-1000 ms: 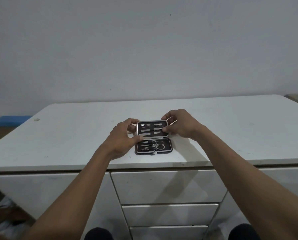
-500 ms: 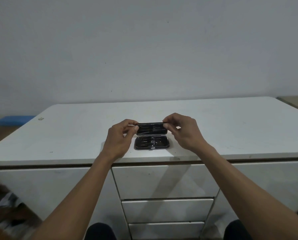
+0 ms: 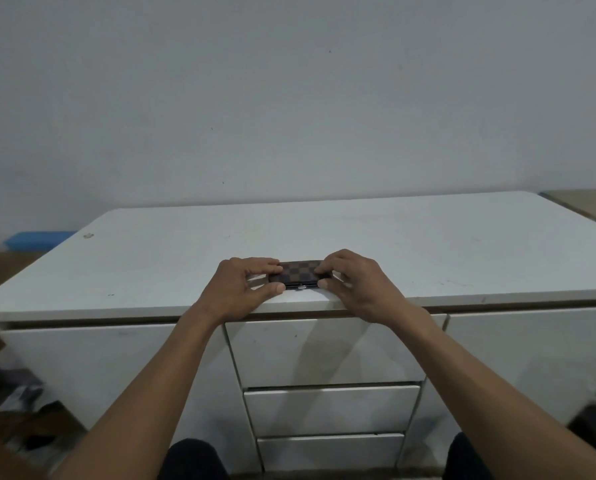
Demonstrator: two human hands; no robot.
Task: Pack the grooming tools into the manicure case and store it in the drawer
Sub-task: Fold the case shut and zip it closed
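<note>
The manicure case [image 3: 300,273], brown and black checkered with a small metal clasp at its front, lies closed on the white cabinet top [image 3: 428,251] near the front edge. My left hand [image 3: 244,289] grips its left end, fingers on the lid and thumb at the front edge. My right hand [image 3: 355,285] grips its right end the same way. The tools are hidden inside the case. Below the case a stack of three white drawers is shut; the top drawer [image 3: 324,351] sits right under my hands.
The cabinet has white fronts left [image 3: 99,368] and right [image 3: 532,358] of the drawer stack. A blue object [image 3: 36,240] lies on the floor at the far left. Dark clutter [image 3: 22,410] sits low on the left. A grey wall rises behind the cabinet.
The case lid, lying open with the tools showing, swung down under both hands and now lies shut, its checkered outside facing up. Both hands moved toward me with it.
</note>
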